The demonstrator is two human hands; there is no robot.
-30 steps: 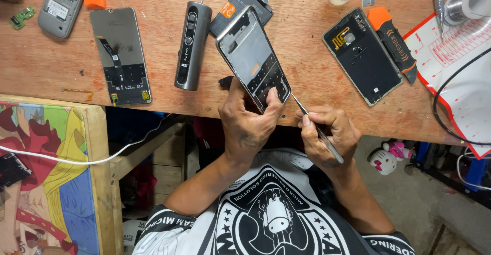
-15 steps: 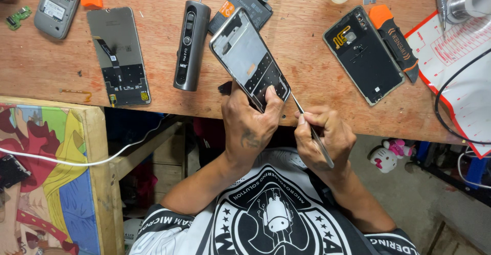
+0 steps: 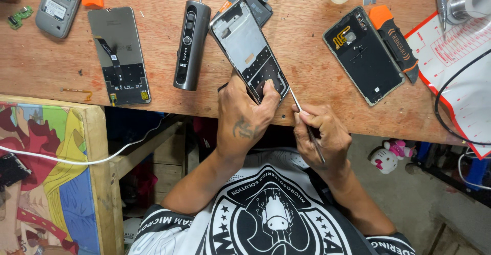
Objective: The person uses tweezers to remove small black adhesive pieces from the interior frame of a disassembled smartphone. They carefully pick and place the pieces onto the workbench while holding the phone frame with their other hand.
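Scuffed wooden workbench [image 3: 317, 76], red-edged mat [image 3: 460, 61], concrete floor [image 3: 409, 199]

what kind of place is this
Most likely a phone repair workbench. On the wooden table lie opened phones: a loose screen panel and a back cover. The left hand holds a bare phone frame while the right hand works it with a thin metal tool.
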